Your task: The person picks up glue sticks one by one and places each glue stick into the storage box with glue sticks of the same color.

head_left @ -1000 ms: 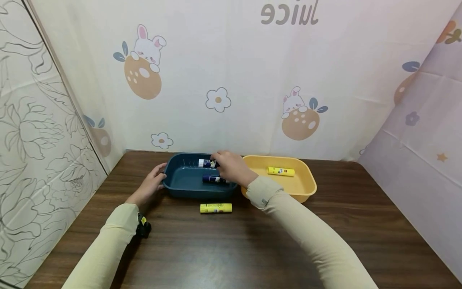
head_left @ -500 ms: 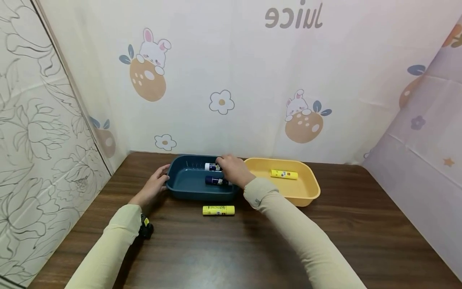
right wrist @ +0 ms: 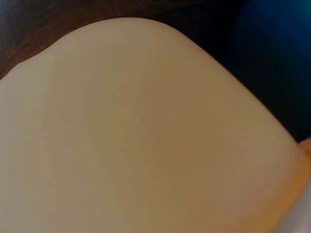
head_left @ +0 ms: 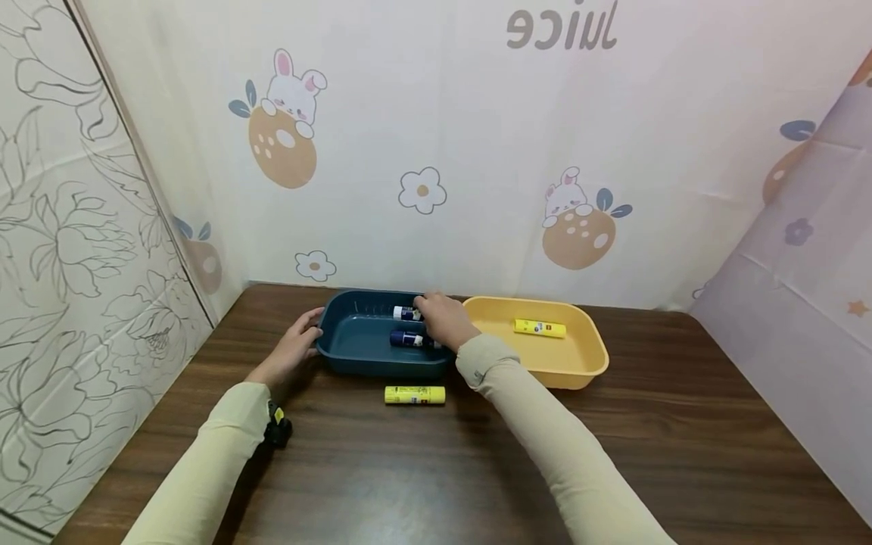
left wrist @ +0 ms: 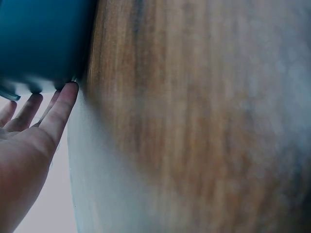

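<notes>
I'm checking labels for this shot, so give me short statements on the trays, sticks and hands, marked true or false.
1. The left hand touches the blue tray. True.
2. No stick shows in the yellow tray. False: one yellow stick does.
3. The white-capped stick is farther from the person than the dark-capped stick. True.
4. Another yellow stick lies on the table. True.
5. The right hand is at the blue tray's left end. False: its right end.

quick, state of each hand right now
Left hand: open, touching the blue tray.
Right hand: at the white-capped stick; grip hidden, can't tell if holding.
</notes>
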Motion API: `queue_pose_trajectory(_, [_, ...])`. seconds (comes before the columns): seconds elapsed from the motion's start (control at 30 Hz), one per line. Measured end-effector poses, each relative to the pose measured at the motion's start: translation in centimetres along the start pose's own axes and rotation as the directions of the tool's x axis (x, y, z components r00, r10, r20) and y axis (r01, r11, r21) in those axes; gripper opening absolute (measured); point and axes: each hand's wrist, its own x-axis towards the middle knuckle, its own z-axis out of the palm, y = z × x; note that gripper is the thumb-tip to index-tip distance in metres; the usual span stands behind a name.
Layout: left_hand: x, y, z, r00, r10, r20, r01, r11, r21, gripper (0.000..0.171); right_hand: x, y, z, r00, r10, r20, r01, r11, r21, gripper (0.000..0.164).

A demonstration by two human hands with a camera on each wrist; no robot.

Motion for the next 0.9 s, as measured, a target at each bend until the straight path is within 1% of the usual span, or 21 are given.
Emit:
queue_pose_trajectory(0.23, [0.2,0.0,0.0,1.0,-0.009,-0.004,0.009,1.0,-0.012,0.057,0.6,0.2,0.6,0.999,0.022,0.027,-0.022,1.0,0.016,0.028])
queue_pose_trajectory(0.4, [0.3,0.0,0.0,1.0,-0.01,-0.003,0.01,1.0,0.005,0.057,1.0,0.2,0.9,0.997,0.031,0.072,-0.032,0.999,0.005,0.027])
queue_pose_trajectory(0.57, [0.3,0.0,0.0,1.0,-0.006,-0.008,0.006,1.0,0.009,0.057,1.3,0.2,1.1,0.996,0.038,0.079,-0.038,0.999,-0.004,0.025])
queue_pose_trajectory(0.9, [0.2,-0.1,0.0,1.0,-0.007,-0.008,0.007,1.0,0.02,0.056,1.6,0.3,2.2,0.989,0.076,0.129,-0.078,0.997,0.012,0.022])
